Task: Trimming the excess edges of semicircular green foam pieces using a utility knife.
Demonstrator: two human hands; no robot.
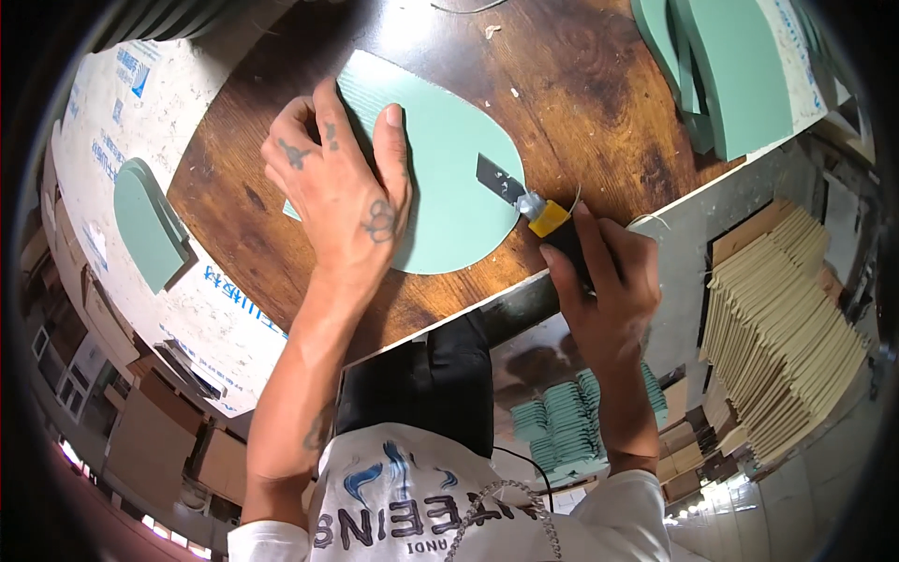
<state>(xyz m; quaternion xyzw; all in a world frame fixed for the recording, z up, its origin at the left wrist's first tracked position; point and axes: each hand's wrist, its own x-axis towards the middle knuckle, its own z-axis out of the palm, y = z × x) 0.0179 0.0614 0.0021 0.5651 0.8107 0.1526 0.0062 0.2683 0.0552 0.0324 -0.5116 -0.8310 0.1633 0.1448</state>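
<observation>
A pale green, rounded flat piece [445, 229] lies on the brown wood-patterned board [599, 103]. Part of its surface is finely ribbed at the far left. My left hand [342, 192] rests on the left part of this piece, its thumb apart from the fingers. In my right hand [613, 281] is a utility knife [549, 218] with a yellow and black handle, gripped at the board's near edge. Its dark, wide blade points up and left, over the right side of the green piece. Whether the blade touches the surface I cannot tell.
Green pieces [744, 80] stand at the far right of the worktop, and more curved ones [148, 229] lie at the left on white printed sheeting [98, 145]. Below the worktop at right are a tall stack of beige sheets [782, 328] and several green stacks [562, 426].
</observation>
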